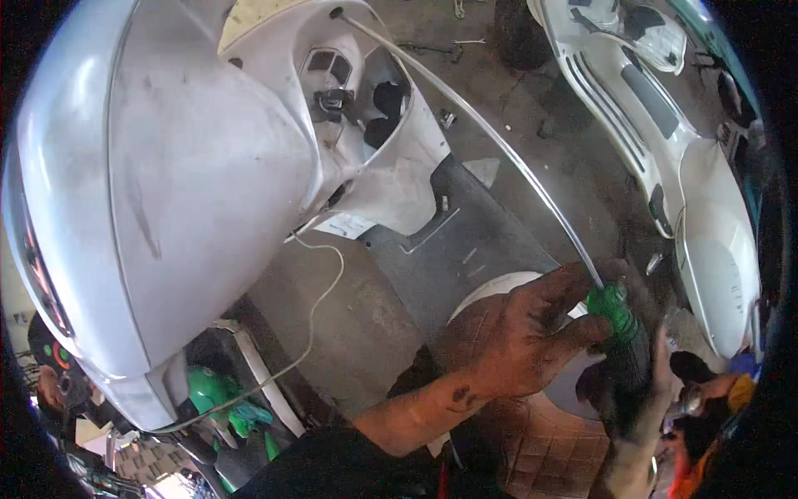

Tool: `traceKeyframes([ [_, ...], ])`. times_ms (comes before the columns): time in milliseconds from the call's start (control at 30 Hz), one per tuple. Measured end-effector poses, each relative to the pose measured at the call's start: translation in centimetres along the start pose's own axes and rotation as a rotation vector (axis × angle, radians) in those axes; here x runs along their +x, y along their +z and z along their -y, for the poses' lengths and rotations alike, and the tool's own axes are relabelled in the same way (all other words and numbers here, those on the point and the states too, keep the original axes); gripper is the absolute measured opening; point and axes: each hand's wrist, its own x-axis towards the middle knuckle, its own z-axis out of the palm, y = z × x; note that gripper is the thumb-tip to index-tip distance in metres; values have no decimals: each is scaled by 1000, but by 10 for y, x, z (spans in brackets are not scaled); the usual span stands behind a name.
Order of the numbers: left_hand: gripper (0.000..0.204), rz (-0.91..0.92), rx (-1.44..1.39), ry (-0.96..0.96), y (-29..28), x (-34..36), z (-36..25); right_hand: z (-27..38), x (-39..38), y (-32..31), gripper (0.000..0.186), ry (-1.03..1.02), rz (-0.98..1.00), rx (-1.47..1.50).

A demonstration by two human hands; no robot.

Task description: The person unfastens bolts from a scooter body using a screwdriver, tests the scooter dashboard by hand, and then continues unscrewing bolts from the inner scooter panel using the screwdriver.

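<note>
A long screwdriver (519, 154) with a thin bare metal shaft and a green and black handle spans from a dark hole at the top of the silver scooter body (208, 166) to my hands. Around the green part of the handle my left hand (540, 333) is closed, thumb and fingers near the base of the shaft. My right hand (644, 399), dark and slightly blurred, wraps the ribbed black end just below. The tip's exact contact in the hole is too small to tell. Below the hole, the inner front panel (416, 200) shows open recesses.
A second white scooter body panel (719, 241) lies at the right. From the silver body hangs a thin pale cable (320, 299). Green items (218, 389) sit at lower left. A white round rim (490, 291) and a brown checked surface (540, 449) lie beneath my hands.
</note>
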Motion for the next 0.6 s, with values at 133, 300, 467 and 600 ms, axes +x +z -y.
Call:
traceKeyframes([
  [133,44,14,212,116,-4,3,-2,-12,5,8,63,-688,-123,-515],
  [300,45,-21,199,6,-6,4,-8,-2,14,9,58,-19,299,400],
  [467,51,13,234,144,-7,8,-6,-7,14,20,56,-801,-179,-445],
  [600,56,34,226,166,-9,12,-5,-1,11,16,51,-52,103,-7],
])
